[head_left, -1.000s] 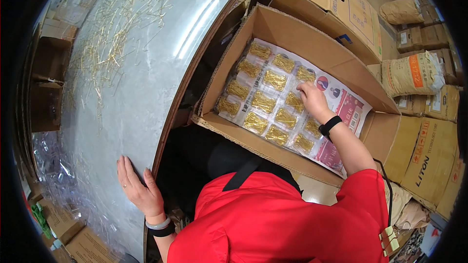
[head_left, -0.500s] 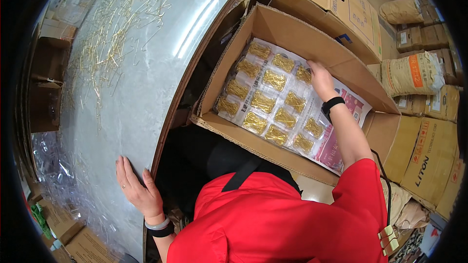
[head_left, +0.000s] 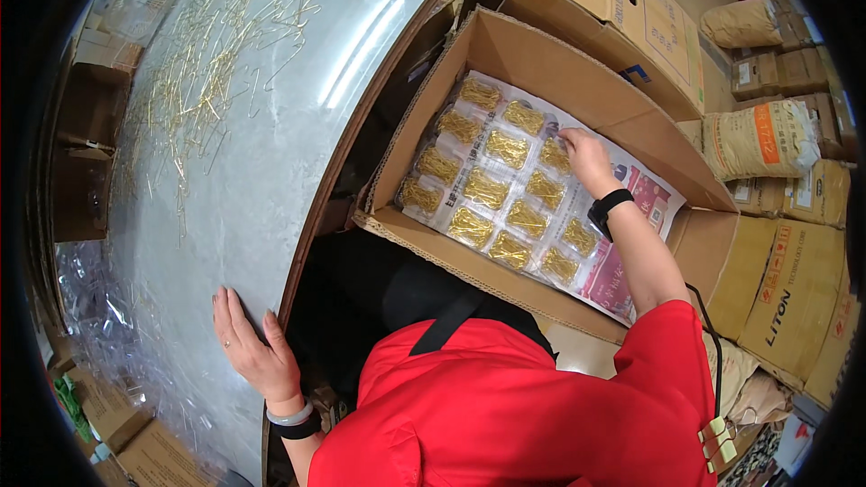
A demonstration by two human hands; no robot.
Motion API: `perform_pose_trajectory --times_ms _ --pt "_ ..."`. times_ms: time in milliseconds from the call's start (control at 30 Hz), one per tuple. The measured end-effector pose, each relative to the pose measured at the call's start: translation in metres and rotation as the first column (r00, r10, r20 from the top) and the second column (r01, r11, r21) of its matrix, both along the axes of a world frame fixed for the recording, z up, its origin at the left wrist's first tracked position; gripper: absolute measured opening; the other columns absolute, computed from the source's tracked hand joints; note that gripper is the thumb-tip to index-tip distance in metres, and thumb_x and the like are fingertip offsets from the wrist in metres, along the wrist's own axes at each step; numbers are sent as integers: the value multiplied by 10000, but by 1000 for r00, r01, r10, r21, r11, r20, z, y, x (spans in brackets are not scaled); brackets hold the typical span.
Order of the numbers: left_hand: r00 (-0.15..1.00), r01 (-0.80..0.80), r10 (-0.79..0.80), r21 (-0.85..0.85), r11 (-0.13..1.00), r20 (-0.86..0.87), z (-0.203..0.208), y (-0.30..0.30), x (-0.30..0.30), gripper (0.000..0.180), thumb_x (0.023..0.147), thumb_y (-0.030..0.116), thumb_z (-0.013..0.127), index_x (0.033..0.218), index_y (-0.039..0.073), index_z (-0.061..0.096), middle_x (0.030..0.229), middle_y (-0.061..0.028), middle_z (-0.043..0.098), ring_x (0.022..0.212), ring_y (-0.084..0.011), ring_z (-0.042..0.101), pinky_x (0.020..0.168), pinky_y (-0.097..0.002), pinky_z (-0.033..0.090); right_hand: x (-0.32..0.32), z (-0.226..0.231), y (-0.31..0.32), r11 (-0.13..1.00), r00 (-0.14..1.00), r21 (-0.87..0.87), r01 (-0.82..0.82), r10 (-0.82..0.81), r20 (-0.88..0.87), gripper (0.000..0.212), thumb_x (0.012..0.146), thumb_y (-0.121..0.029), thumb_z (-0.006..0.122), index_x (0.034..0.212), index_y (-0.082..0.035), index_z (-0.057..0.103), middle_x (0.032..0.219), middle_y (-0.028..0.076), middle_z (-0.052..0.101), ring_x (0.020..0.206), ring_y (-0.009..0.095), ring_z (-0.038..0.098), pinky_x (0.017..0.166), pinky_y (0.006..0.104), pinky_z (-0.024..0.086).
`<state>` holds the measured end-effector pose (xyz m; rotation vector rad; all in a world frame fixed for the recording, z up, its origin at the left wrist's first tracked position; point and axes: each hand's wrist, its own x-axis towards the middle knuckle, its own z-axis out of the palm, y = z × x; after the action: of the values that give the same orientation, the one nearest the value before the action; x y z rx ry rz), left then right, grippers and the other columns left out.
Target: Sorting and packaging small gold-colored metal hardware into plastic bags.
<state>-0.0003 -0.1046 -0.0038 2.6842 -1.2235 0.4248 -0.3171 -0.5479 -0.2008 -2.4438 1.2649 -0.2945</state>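
My left hand lies flat on the near right edge of the grey table, fingers stretched and holding nothing. To the right, an open cardboard box holds rows of clear plastic packs filled with bent gold wire hooks. My right hand reaches into it, its fingers closed at the far edge of one pack in the right-hand row. The fingertips are partly hidden. Under the packs lies a printed paper sheet, coloured pink at its right end.
Loose gold wire hooks are scattered over the table's far part. A white basket stands at its far left corner. Clear plastic pieces heap at the left. More cartons stand behind the box, and sacks are stacked at the right.
My right hand and the pack at its fingers have shifted nearer to me, in line with the row; the fingers are more curled. My left hand has stayed in place.
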Motion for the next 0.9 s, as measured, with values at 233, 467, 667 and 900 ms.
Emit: perform_pose_trajectory --times_ms 233,467,667,900 --pt "1000 10 -10 -11 1000 -5 0 -1 1 531 1046 322 510 1419 -56 505 1467 -237 503 1364 -418 466 1142 -483 357 -9 6 -1 989 986 -105 105 -90 141 228 939 -143 582 1117 -74 706 1104 157 701 1002 365 668 870 448 532" --pt "1000 2 -2 -21 1000 -7 -3 1 1 525 1051 319 507 1418 -56 507 1467 -236 503 1359 -418 469 1137 -483 361 -121 14 8 853 960 461 245 -149 -236 208 875 -217 674 958 -36 736 882 136 740 821 247 720 765 383 551" --pt "1000 16 -17 -18 1000 -17 -4 3 2 515 1052 304 507 1424 -51 501 1479 -233 491 1371 -411 459 1141 -479 357 -157 16 55 288 921 916 278 -352 -169 178 988 -150 649 1071 6 670 896 81 705 770 173 714 674 306 615" --pt "1000 20 -20 -3 1000 -7 -3 3 3 509 1054 298 504 1430 -45 497 1481 -230 489 1372 -410 457 1144 -480 355 -162 3 72 210 833 942 261 -542 -110 125 1006 -106 617 1070 1 608 931 108 681 795 199 715 713 312 633"
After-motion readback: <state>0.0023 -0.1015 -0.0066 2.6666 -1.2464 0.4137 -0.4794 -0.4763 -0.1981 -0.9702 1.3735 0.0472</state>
